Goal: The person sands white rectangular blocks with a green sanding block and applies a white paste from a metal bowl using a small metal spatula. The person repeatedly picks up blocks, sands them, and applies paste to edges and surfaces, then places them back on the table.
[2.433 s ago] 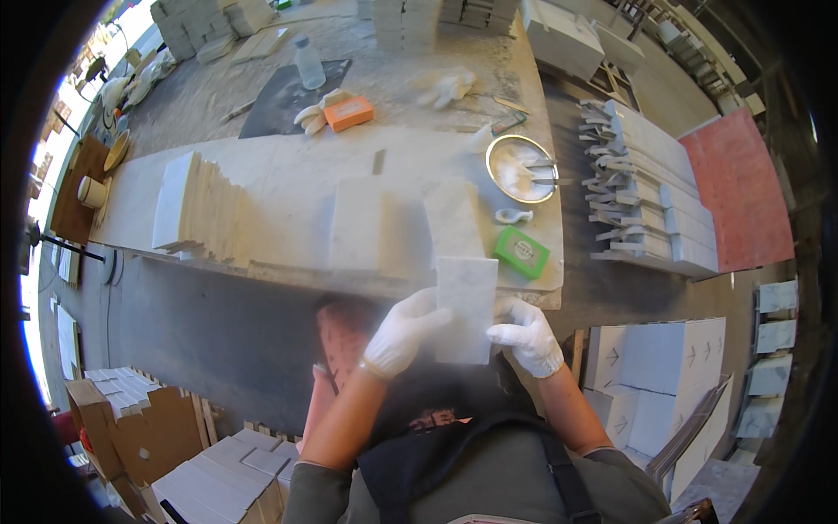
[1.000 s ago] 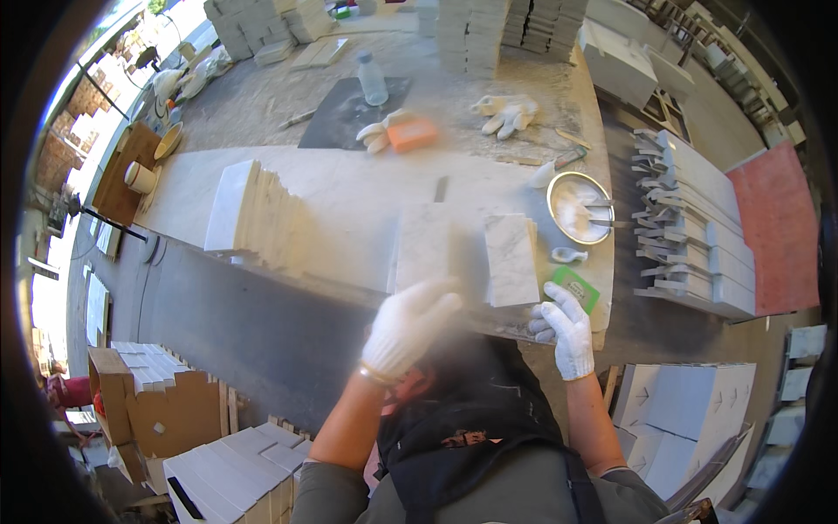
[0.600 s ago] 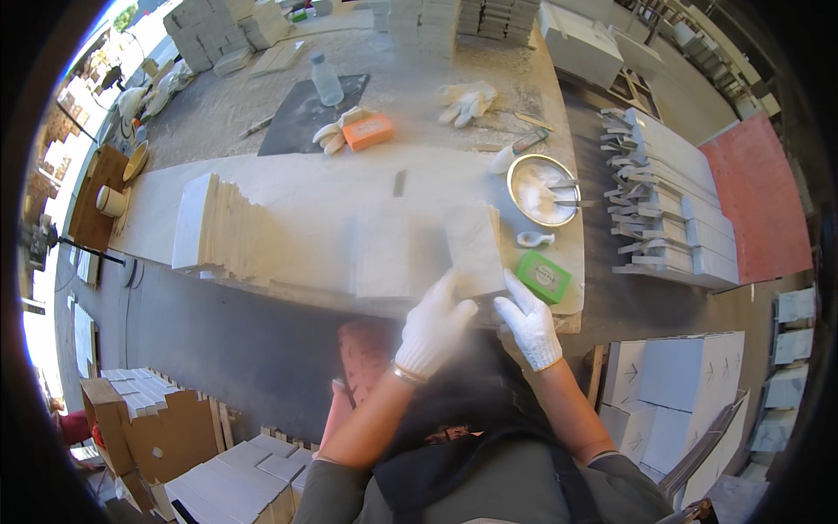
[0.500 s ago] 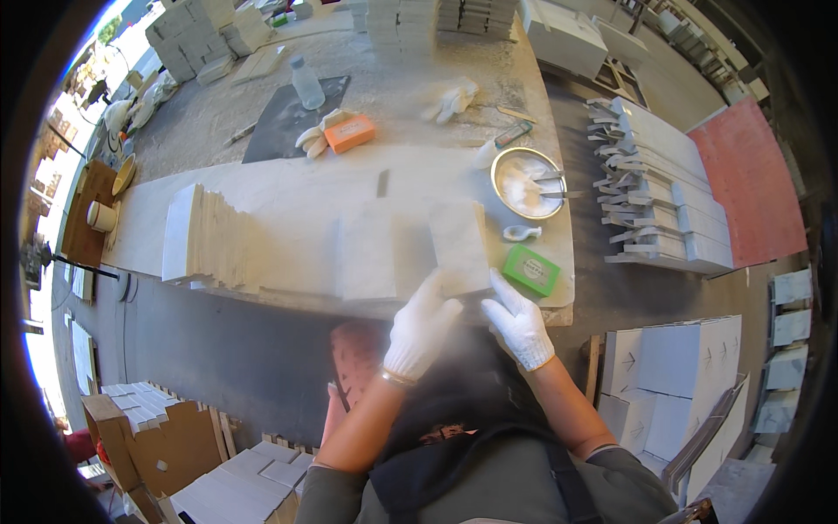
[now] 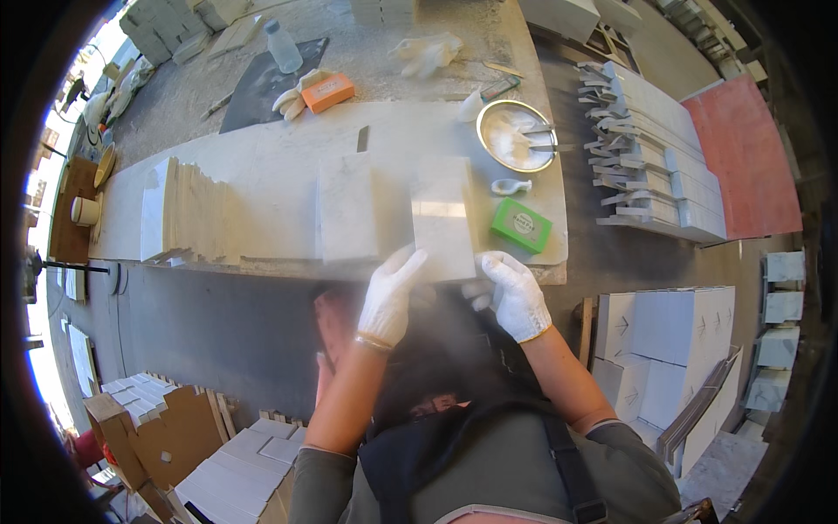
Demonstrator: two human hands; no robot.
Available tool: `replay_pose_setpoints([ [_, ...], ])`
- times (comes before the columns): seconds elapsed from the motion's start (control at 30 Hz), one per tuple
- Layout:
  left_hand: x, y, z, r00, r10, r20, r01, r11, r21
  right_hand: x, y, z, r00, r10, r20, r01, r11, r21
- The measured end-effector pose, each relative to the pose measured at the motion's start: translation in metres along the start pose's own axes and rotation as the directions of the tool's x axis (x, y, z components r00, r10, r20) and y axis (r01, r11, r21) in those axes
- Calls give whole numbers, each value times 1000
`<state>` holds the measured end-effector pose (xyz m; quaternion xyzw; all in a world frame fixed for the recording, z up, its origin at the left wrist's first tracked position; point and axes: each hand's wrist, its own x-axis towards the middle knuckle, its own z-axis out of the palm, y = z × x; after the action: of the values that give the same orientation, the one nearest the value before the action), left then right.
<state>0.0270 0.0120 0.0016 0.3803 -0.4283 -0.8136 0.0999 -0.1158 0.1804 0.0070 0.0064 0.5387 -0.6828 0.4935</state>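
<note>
Both my hands wear white knit gloves and meet at the near edge of a pale, smooth rectangular tile (image 5: 443,223) at the table's front. My left hand (image 5: 388,295) grips its near left corner, thumb on top and the other fingers partly hidden below. My right hand (image 5: 517,295) closes at the near right corner, fingers curled around the edge. A bright streak of light reflects across the tile's face. Just left of it stands a stack of similar tiles (image 5: 346,205). Right of it lie a green box (image 5: 521,225) and a small white spoon-shaped piece (image 5: 511,187).
A metal bowl of white paste (image 5: 497,144) with blades in it stands behind the green box. Farther back are an orange box (image 5: 329,93), a bottle (image 5: 283,48) and loose gloves (image 5: 426,54). Another tile stack (image 5: 179,210) stands at left; cartons (image 5: 663,349) are at lower right.
My view has shifted, so the table sits higher in the picture. My right hand has gone from spread fingers to curled around the tile's corner; a reflection now shows on the tile.
</note>
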Motion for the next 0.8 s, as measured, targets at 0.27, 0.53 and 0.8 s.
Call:
replay_pose_setpoints([
  [0.27, -10, 6, 3, 991, -25, 132, 32, 998, -49, 0, -3, 4, 981, -60, 183, 42, 994, 101],
  [0.53, -14, -14, -1, 956, 7, 295, 50, 981, -186, -22, -14, -3, 983, -148, 106, 163, 975, -153],
  [0.8, -8, -25, -5, 877, 320, 358, -403, 896, 187, -36, -16, -13, 965, -216, 152, 250, 931, -267],
])
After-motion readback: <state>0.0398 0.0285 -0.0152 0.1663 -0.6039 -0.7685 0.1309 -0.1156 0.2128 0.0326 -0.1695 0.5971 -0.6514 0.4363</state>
